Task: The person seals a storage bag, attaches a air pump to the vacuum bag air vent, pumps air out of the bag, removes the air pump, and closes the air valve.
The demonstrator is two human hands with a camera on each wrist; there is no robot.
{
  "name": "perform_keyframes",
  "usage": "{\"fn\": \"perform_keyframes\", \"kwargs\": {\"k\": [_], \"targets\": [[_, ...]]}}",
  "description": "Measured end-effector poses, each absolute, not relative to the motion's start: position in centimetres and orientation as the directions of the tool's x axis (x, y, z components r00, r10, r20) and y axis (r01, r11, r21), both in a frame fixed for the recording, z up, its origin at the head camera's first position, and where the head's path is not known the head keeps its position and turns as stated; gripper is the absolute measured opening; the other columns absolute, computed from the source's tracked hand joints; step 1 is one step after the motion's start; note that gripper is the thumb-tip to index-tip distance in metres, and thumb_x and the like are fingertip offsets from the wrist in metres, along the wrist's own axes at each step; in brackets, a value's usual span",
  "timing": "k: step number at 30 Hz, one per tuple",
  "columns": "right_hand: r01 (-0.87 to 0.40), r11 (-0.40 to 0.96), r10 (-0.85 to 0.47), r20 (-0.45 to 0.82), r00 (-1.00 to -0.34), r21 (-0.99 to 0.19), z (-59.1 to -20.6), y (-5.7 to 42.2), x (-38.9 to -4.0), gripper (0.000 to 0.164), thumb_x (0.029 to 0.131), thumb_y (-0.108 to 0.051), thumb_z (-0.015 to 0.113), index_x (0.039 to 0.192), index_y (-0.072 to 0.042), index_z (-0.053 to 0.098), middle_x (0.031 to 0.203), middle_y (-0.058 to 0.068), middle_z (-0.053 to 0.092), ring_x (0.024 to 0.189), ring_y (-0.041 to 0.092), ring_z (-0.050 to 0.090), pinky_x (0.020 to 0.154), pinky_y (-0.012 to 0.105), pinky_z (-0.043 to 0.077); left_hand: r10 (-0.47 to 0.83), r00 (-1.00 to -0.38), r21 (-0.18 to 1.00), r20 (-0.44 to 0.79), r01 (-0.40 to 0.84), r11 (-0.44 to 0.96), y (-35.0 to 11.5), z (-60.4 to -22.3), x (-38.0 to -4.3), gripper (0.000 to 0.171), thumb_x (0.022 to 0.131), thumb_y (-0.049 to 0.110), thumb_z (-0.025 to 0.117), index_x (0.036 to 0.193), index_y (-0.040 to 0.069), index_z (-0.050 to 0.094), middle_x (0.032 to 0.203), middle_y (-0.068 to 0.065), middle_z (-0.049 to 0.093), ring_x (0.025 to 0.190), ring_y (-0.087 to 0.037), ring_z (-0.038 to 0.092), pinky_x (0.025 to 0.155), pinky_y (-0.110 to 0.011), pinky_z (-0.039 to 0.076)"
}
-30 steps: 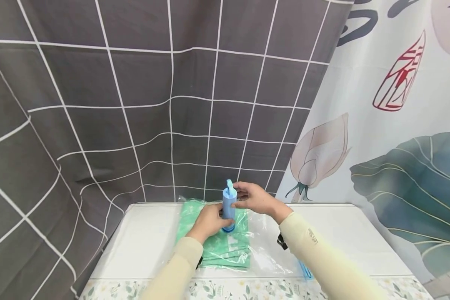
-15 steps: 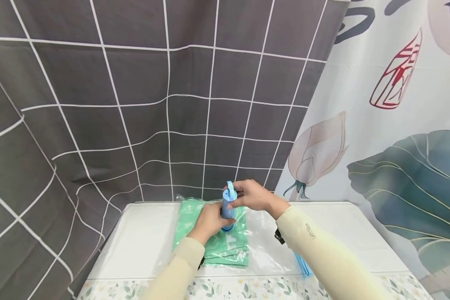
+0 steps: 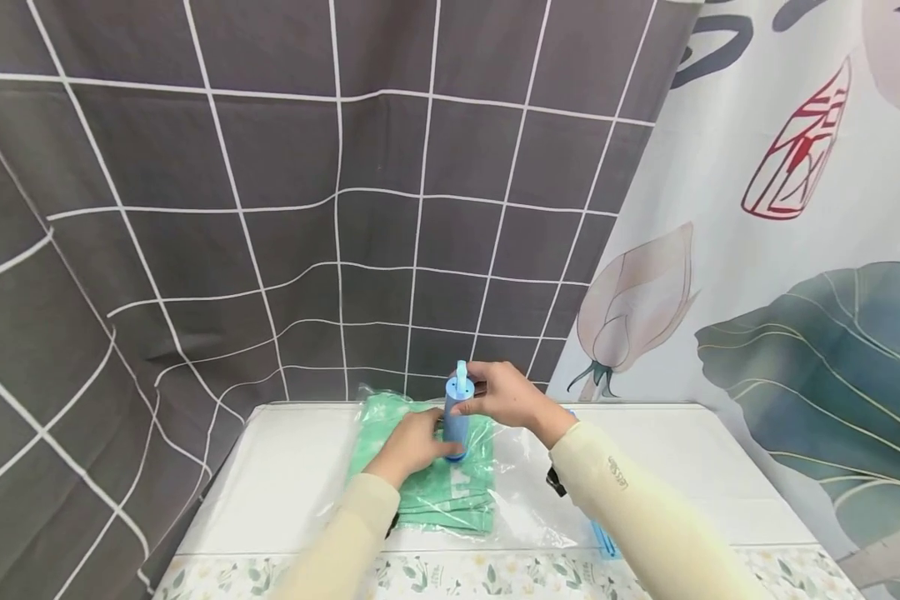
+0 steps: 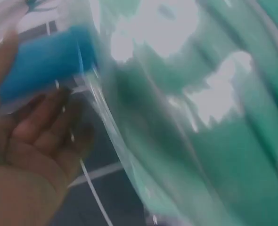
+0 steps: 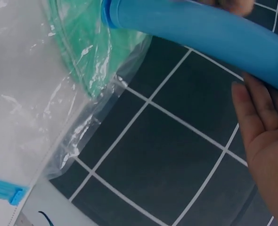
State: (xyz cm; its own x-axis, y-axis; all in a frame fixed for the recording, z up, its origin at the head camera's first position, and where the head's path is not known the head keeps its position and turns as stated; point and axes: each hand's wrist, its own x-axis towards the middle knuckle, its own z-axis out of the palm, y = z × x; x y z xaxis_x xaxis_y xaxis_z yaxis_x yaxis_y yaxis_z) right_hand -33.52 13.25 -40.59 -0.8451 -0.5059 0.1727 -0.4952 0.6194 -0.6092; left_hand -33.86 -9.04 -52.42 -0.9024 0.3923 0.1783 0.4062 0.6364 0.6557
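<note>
A blue hand pump (image 3: 456, 421) with a light-blue loop handle (image 3: 461, 379) stands upright on a clear plastic bag (image 3: 528, 500) that holds folded green cloth (image 3: 450, 508). My left hand (image 3: 412, 446) loosely surrounds the pump's lower part, thumb across its front; in the left wrist view its curved fingers (image 4: 44, 125) lie beside the blue barrel. Higher up, my right hand (image 3: 506, 398) holds the pump near its top, thumb in front and fingers partly hidden behind. The right wrist view shows these fingers (image 5: 252, 108) against the barrel.
The bag lies on a white table (image 3: 277, 483) with a floral front strip (image 3: 435, 579). A blue clip-like piece (image 3: 603, 540) sits by the bag's right edge, under my right forearm. Behind the table hangs a dark grid curtain (image 3: 375, 233).
My left hand has shifted slightly left and its hold looks looser. The pump has straightened a little from a slight tilt. My right hand stays at its top.
</note>
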Motion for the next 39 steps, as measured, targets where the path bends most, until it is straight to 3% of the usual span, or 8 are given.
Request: {"fn": "perform_keyframes", "kwargs": {"k": [4, 9, 16, 23, 28, 32, 35, 39], "targets": [[-0.464, 0.623, -0.493, 0.144, -0.858, -0.63, -40.8, 13.6, -33.3, 0.037, 0.095, -0.027, 0.095, 0.126, -0.012, 0.079, 0.114, 0.002, 0.085, 0.107, 0.012, 0.082, 0.094, 0.031, 0.068, 0.369, -0.928, 0.512, 0.045, 0.339, 0.789, -12.7, -53.6, -33.8, 0.102, 0.072, 0.048, 0.106, 0.155, 0.004, 0.066, 0.158, -0.025, 0.069, 0.149, -0.055, 0.062, 0.126, -0.07, 0.051], [-0.444, 0.635, -0.472, 0.137, -0.871, -0.633, -40.6, 14.0, -33.1, 0.037, 0.096, -0.025, 0.094, 0.127, -0.011, 0.079, 0.112, 0.002, 0.085, 0.101, 0.01, 0.079, 0.09, 0.031, 0.066, 0.342, -0.939, 0.428, -0.022, 0.3, 0.853, -15.0, -55.7, -33.0, 0.11, 0.069, 0.059, 0.103, 0.157, 0.004, 0.065, 0.17, -0.032, 0.054, 0.159, -0.064, 0.046, 0.131, -0.075, 0.042], [-0.452, 0.648, -0.461, 0.157, -0.873, -0.613, -40.6, 13.8, -32.8, 0.033, 0.096, -0.027, 0.094, 0.121, -0.012, 0.079, 0.106, -0.001, 0.084, 0.09, 0.002, 0.071, 0.082, 0.023, 0.059, 0.275, -0.961, 0.411, -0.029, 0.24, 0.879, -13.7, -52.6, -30.1, 0.103, 0.07, 0.046, 0.106, 0.153, 0.0, 0.068, 0.166, -0.035, 0.056, 0.156, -0.062, 0.052, 0.13, -0.071, 0.046], [-0.458, 0.655, -0.448, 0.179, -0.876, -0.602, -40.7, 13.4, -32.5, 0.027, 0.095, -0.028, 0.095, 0.103, -0.013, 0.074, 0.08, -0.006, 0.069, 0.071, 0.004, 0.059, 0.067, 0.022, 0.048, 0.259, -0.966, 0.412, -0.009, 0.233, 0.881, -13.9, -55.8, -31.3, 0.109, 0.068, 0.055, 0.106, 0.155, 0.003, 0.066, 0.166, -0.034, 0.057, 0.154, -0.061, 0.055, 0.129, -0.07, 0.048], [-0.452, 0.65, -0.447, 0.173, -0.878, -0.611, -40.5, 13.5, -32.9, 0.027, 0.095, -0.028, 0.095, 0.101, -0.014, 0.073, 0.08, -0.007, 0.066, 0.071, 0.006, 0.057, 0.067, 0.022, 0.047, 0.258, -0.964, 0.389, -0.061, 0.215, 0.896, -12.9, -51.6, -30.3, 0.105, 0.072, 0.055, 0.105, 0.155, 0.003, 0.067, 0.164, -0.028, 0.063, 0.15, -0.054, 0.062, 0.123, -0.073, 0.053], [-0.457, 0.628, -0.474, 0.156, -0.867, -0.631, -40.4, 13.7, -33.0, 0.028, 0.097, -0.027, 0.094, 0.113, -0.012, 0.077, 0.1, 0.0, 0.082, 0.095, 0.012, 0.08, 0.083, 0.028, 0.065, 0.308, -0.951, 0.52, 0.042, 0.284, 0.806, -11.2, -50.6, -30.8, 0.096, 0.084, 0.053, 0.101, 0.159, 0.006, 0.063, 0.157, -0.02, 0.071, 0.145, -0.046, 0.069, 0.119, -0.068, 0.058], [-0.455, 0.614, -0.483, 0.149, -0.863, -0.645, -40.4, 14.0, -32.9, 0.033, 0.098, -0.026, 0.092, 0.125, -0.011, 0.078, 0.114, 0.005, 0.085, 0.112, 0.023, 0.085, 0.094, 0.036, 0.07, 0.345, -0.927, 0.646, 0.149, 0.355, 0.676, -9.3, -50.3, -31.1, 0.089, 0.092, 0.044, 0.097, 0.164, 0.01, 0.057, 0.157, -0.019, 0.072, 0.143, -0.045, 0.07, 0.118, -0.065, 0.059], [-0.462, 0.612, -0.495, 0.145, -0.857, -0.642, -40.7, 14.3, -32.8, 0.041, 0.102, -0.027, 0.089, 0.138, -0.011, 0.075, 0.122, 0.008, 0.079, 0.107, 0.021, 0.081, 0.094, 0.037, 0.068, 0.311, -0.916, 0.693, 0.252, 0.395, 0.603, -7.0, -50.1, -31.2, 0.073, 0.097, 0.041, 0.093, 0.157, 0.014, 0.062, 0.147, -0.016, 0.078, 0.135, -0.04, 0.077, 0.111, -0.06, 0.065]]}}
